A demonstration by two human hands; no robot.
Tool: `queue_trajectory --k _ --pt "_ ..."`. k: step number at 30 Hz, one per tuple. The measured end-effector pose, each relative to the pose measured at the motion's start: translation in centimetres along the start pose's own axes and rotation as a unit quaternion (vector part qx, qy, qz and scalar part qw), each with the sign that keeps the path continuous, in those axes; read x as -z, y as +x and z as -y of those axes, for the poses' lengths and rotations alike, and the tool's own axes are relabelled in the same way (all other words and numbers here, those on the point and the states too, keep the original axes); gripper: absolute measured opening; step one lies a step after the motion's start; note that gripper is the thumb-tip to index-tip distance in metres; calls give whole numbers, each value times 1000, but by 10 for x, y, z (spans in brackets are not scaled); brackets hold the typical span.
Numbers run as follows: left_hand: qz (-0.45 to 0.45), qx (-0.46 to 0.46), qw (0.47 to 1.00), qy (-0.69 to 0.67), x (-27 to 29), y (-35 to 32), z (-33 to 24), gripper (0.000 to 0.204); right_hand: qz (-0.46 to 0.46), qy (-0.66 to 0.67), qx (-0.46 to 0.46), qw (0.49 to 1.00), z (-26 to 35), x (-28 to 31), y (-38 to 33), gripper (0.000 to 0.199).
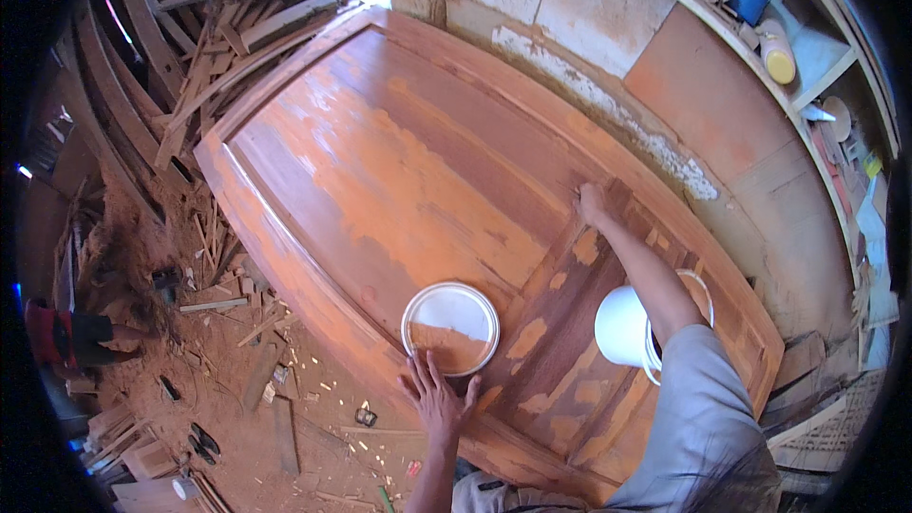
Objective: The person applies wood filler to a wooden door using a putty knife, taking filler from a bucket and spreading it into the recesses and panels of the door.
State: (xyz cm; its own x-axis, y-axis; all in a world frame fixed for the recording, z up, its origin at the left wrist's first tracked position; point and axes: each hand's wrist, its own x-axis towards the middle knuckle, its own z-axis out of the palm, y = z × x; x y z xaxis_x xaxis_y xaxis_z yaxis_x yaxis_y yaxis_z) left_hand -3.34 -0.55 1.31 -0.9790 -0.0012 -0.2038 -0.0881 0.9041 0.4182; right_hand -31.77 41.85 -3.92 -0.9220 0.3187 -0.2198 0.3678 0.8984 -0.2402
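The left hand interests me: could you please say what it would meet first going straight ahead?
The left hand would probably meet the round white lid first, at its near rim; depth is unclear, so they may be touching.

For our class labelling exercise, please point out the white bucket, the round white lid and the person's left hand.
White bucket (pixel 622 327): head view, on its outer side wall.
Round white lid (pixel 450 306): head view, on its bare upper part.
Left hand (pixel 440 401): head view, on its back.
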Motion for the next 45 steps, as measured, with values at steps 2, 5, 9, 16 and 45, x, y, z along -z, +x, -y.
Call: queue_trajectory --k 2,5,9,16,45 --pt "9 -10 1000 -13 -7 4 -6 106 -15 38 -62 997 -21 -12 5 22" --pt "15 10 1000 -8 -5 2 -3 106 -52 53 -90 993 -7 -23 -5 33" --pt "17 7 1000 16 -9 1 4 106 -68 39 -18 997 13 -8 -24 38" --pt "10 5 1000 -5 -9 3 9 104 -101 137 -49 984 23 -8 -22 45" --pt "-124 -81 988 47 -16 -23 5 89 -220 119 -53 967 -78 155 -415 13"
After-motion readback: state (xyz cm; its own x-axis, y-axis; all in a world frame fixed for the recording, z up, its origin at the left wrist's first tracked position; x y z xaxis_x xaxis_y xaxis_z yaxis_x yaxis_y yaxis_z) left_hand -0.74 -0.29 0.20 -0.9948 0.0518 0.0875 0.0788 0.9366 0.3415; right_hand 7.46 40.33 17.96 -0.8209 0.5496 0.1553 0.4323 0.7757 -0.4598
